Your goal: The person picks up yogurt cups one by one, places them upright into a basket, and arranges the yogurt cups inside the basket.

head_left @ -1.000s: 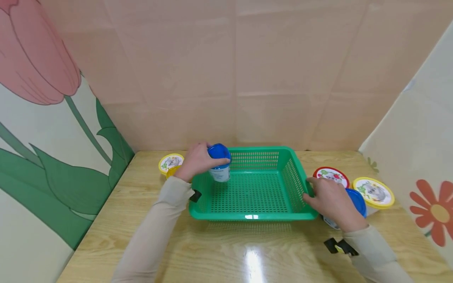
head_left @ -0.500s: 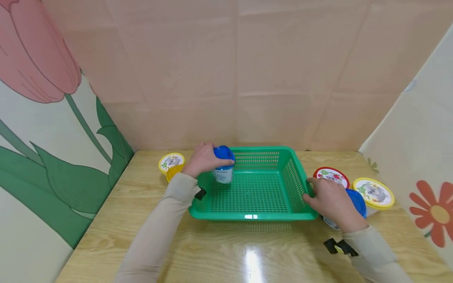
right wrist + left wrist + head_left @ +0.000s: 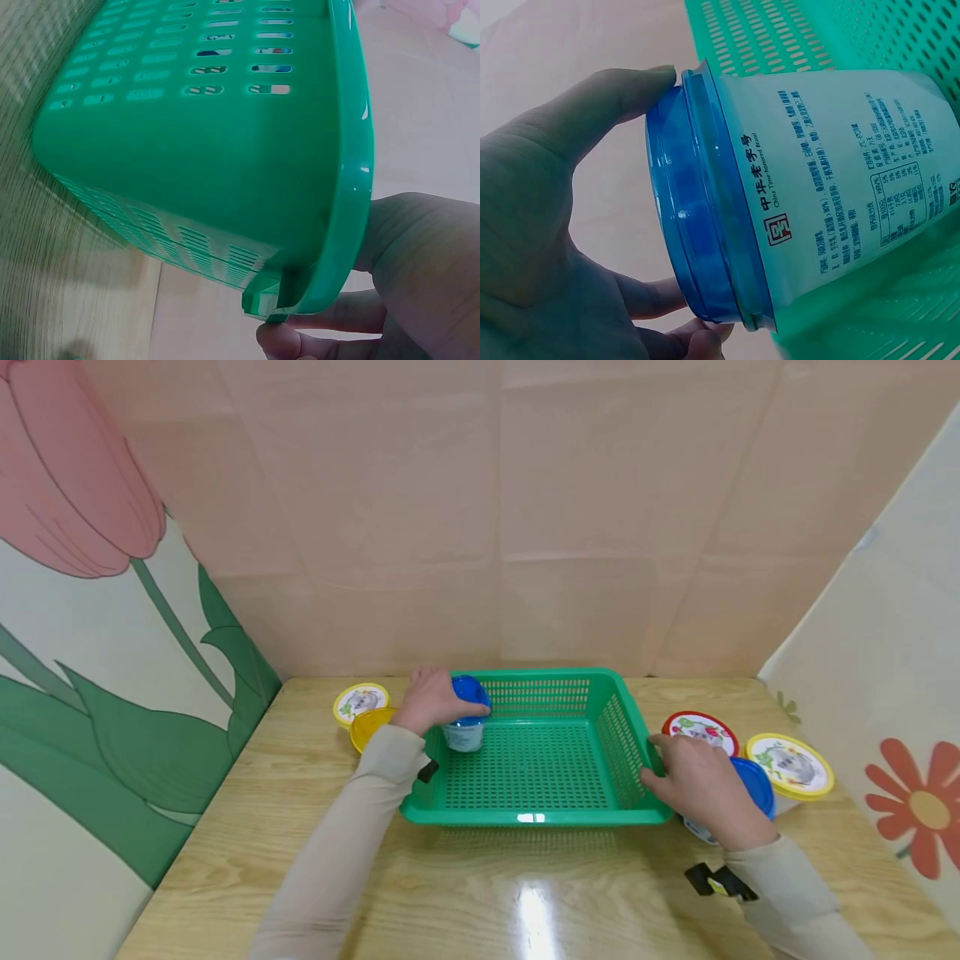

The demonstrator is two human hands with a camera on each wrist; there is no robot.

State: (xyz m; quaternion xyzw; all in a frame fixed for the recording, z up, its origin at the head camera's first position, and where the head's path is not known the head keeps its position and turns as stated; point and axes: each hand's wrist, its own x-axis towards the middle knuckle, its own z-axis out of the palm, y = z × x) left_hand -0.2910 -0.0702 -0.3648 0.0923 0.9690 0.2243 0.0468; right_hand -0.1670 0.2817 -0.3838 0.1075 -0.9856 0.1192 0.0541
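Inside the left end of the green plastic basket (image 3: pixel 536 817) is a white tub with a blue lid (image 3: pixel 464 737). My left hand (image 3: pixel 429 703) grips this tub around its lid. In the left wrist view, the thumb (image 3: pixel 641 86) lies at one side of the lid and the fingers at the other, with the printed white side of the tub (image 3: pixel 840 180) beside the basket's mesh. My right hand (image 3: pixel 701 789) holds the basket's right rim, thumb and fingers on either side of it. The right wrist view shows a corner of the basket (image 3: pixel 210 150) at these fingers.
Left of the basket stand a tub with a yellow-rimmed lid (image 3: pixel 362 702) and one with a plain yellow lid (image 3: pixel 367 727), partly hidden. Right of it are a red-rimmed tub (image 3: pixel 701 727), a yellow-rimmed tub (image 3: pixel 791 766) and another blue-lidded tub (image 3: pixel 756 783) behind my right hand.
My left hand has moved first a little right, then slightly down and left, lowering the tub in the basket. The right hand and the basket have stayed in place.
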